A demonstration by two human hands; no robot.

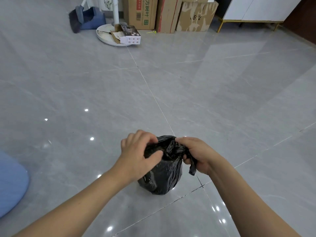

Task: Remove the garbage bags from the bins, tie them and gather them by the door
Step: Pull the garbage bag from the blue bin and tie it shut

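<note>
A small black garbage bag (162, 177) stands on the grey tiled floor, low in the middle of the view, full and bunched at the top. My left hand (138, 154) grips the left side of the bag's neck, fingers curled over the plastic. My right hand (196, 154) pinches the twisted right flap, whose loose end hangs down under the palm. The two flaps cross between my hands. No bin is in view.
At the back stand cardboard boxes (153, 12), a white fan base (112, 36) with a small carton (131, 35) on it, a broom and blue dustpan (85, 17), and a white cabinet on gold legs (256, 11). A blue cushion-like object (10, 182) lies at left.
</note>
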